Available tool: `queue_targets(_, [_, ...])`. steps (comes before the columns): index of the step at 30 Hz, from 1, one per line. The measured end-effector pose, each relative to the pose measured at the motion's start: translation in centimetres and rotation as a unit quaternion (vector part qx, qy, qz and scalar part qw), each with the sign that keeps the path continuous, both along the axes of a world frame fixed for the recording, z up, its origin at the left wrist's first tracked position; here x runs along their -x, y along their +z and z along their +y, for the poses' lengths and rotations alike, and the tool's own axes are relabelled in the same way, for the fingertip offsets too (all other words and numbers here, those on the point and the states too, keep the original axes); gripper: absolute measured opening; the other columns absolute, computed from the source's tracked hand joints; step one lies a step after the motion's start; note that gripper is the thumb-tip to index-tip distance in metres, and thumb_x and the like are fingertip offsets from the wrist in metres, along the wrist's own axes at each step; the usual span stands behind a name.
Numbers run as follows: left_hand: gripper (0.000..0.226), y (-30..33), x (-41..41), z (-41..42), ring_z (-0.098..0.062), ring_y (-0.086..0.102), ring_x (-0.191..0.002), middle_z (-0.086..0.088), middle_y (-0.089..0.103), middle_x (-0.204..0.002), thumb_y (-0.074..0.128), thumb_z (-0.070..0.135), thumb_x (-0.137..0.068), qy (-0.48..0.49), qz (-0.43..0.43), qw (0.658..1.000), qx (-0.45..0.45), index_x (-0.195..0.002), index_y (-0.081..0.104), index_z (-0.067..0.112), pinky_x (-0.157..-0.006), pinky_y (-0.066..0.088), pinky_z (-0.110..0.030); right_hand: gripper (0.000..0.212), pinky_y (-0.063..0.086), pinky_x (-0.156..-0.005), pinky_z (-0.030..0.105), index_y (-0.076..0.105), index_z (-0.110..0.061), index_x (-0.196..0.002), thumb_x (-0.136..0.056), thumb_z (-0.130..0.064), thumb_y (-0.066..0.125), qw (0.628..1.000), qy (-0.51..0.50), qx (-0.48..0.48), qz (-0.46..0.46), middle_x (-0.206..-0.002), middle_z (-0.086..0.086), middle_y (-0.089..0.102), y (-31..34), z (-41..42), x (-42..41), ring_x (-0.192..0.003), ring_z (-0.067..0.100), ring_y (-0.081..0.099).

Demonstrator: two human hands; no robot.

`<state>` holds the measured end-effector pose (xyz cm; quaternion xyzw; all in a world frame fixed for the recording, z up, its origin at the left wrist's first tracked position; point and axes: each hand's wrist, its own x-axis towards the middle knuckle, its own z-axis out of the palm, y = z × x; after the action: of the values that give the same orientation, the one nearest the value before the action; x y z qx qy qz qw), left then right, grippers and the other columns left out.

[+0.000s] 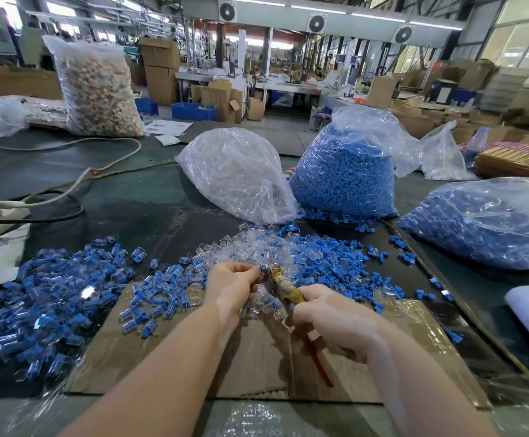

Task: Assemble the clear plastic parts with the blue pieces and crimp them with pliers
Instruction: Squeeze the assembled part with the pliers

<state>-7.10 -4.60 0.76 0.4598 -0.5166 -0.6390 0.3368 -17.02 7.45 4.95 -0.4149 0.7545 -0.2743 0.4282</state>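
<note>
Left hand [232, 285] pinches a small blue-and-clear part [260, 270] at the fingertips, held right at the nose of the pliers [285, 287]. Right hand [329, 318] is wrapped around the pliers' handles; red handle end sticks out below the palm. Jaws meet the part; can't tell if fully closed. Both hands are over a cardboard sheet [250, 357]. Just ahead: loose pile of clear parts [244, 247] mixed with blue pieces [326, 250]. Left: heap of assembled pieces [52, 298]. Behind: bag of clear parts [238, 175], bag of blue pieces [345, 171].
</note>
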Motion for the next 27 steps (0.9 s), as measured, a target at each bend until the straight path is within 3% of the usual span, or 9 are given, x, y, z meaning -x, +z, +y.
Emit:
queue_targets(3, [0.003,0.1,-0.2,0.1,-0.012,0.052,-0.059,-0.008,0.065,-0.075,0.061,0.006,-0.088,-0.002,-0.01,1.0,0.002,-0.087,0.062,0.004,-0.052,0.043,-0.021,0.006,0.037,-0.06,0.029,0.049,-0.015,-0.083,-0.083,-0.009,0.047,1.0,0.002,0.008,0.004,-0.078,0.009,0.053,-0.1,-0.1,-0.2,-0.067,0.022,0.051])
queue_targets(6, [0.004,0.2,-0.3,0.2,-0.011,0.052,-0.062,-0.006,0.065,-0.077,0.062,0.008,-0.088,0.0,-0.025,0.999,0.02,-0.084,0.063,0.007,-0.053,0.042,-0.02,0.013,0.03,-0.045,0.021,0.044,-0.017,-0.074,-0.085,-0.009,0.045,0.999,0.003,0.011,0.046,-0.064,0.002,0.045,-0.1,-0.1,-0.6,-0.053,0.016,0.042])
queue_targets(12, [0.004,0.1,-0.6,0.3,-0.011,0.053,-0.063,-0.005,0.064,-0.076,0.063,0.01,-0.087,0.003,-0.034,0.999,0.038,-0.085,0.064,0.007,-0.053,0.038,-0.019,0.023,0.031,-0.051,0.027,0.041,-0.017,-0.067,-0.087,-0.003,0.041,0.996,0.002,0.039,0.084,-0.058,0.001,0.041,-0.6,-0.4,-1.0,-0.051,0.017,0.038])
queue_targets(17, [0.004,0.0,-0.9,0.0,-0.013,0.054,-0.062,-0.007,0.064,-0.075,0.062,0.007,-0.087,0.019,-0.016,0.999,0.029,-0.084,0.064,0.007,-0.055,0.042,-0.022,0.014,0.031,-0.043,0.017,0.057,-0.021,-0.08,-0.083,-0.007,0.054,0.993,-0.03,0.095,0.061,-0.061,-0.004,0.052,-1.1,-0.2,-1.2,-0.043,0.005,0.042])
queue_targets(20, [0.012,-0.1,-2.3,-1.1,-0.014,0.059,-0.067,-0.003,0.064,-0.074,0.065,0.01,-0.085,0.047,-0.082,0.987,0.129,-0.076,0.062,0.016,-0.059,0.048,-0.026,0.026,0.039,-0.056,0.019,0.059,-0.02,-0.108,-0.082,-0.013,0.058,0.984,-0.076,0.116,0.114,-0.092,0.002,0.061,-2.2,-0.2,-0.6,-0.066,0.008,0.053])
queue_targets(22, [0.009,-0.3,-3.9,-2.3,-0.015,0.06,-0.071,0.001,0.064,-0.075,0.064,0.014,-0.086,0.083,-0.192,0.951,0.229,-0.079,0.063,0.018,-0.065,0.05,-0.032,0.046,0.045,-0.084,0.029,0.047,-0.018,-0.13,-0.085,-0.02,0.057,0.961,-0.105,0.088,0.24,-0.12,0.007,0.052,-3.1,0.1,0.3,-0.102,0.017,0.052])
queue_targets(23, [0.004,-0.5,-4.8,-2.9,-0.016,0.06,-0.073,0.002,0.065,-0.078,0.063,0.016,-0.087,0.1,-0.244,0.927,0.265,-0.083,0.065,0.018,-0.067,0.05,-0.033,0.054,0.04,-0.096,0.033,0.04,-0.017,-0.138,-0.087,-0.024,0.056,0.946,-0.122,0.071,0.291,-0.127,0.008,0.047,-3.4,0.3,0.6,-0.115,0.021,0.045])
queue_targets(24, [0.004,-0.7,-5.6,-3.6,-0.018,0.06,-0.077,-0.001,0.067,-0.083,0.063,0.017,-0.088,0.114,-0.284,0.908,0.286,-0.088,0.067,0.017,-0.07,0.05,-0.033,0.059,0.036,-0.101,0.034,0.034,-0.018,-0.142,-0.088,-0.027,0.056,0.933,-0.135,0.055,0.328,-0.129,0.008,0.045,-3.6,0.6,0.9,-0.121,0.024,0.041])
queue_targets(27, [0.015,-1.5,-7.3,-4.7,-0.026,0.054,-0.098,-0.009,0.065,-0.105,0.061,0.017,-0.089,0.124,-0.357,0.87,0.317,-0.102,0.069,0.015,-0.081,0.044,-0.035,0.062,0.036,-0.097,0.035,0.029,-0.019,-0.144,-0.09,-0.036,0.053,0.901,-0.149,0.024,0.407,-0.124,0.005,0.044,-4.3,1.0,1.4,-0.118,0.023,0.041])
